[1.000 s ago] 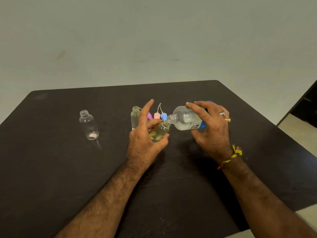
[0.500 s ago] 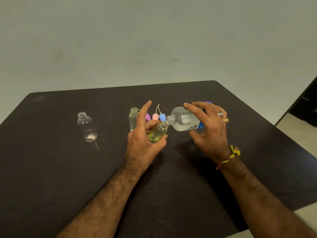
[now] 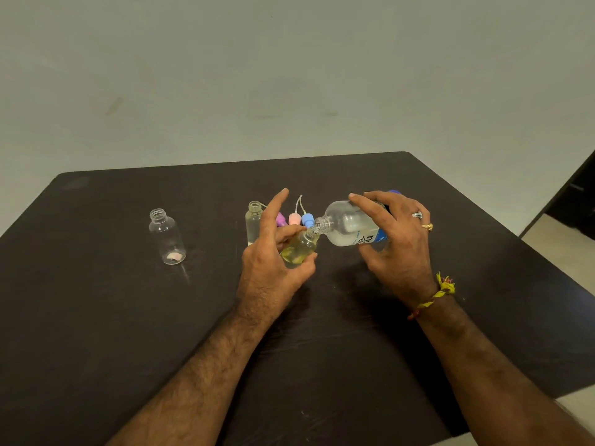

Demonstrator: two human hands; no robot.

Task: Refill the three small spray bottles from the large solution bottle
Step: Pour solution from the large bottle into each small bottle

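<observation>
gripping: left hand [image 3: 269, 268] holds a small spray bottle [image 3: 298, 249], right hand [image 3: 397, 244] grasps the large solution bottle [image 3: 349, 224].
large bottle's mouth touches the tilted small bottle's neck above the dark table [image 3: 96, 317].

Clear glossy plastic large solution bottle [image 3: 349, 224] and small spray bottle [image 3: 167, 236]; matt, dark, faintly scuffed table [image 3: 96, 317].
</observation>
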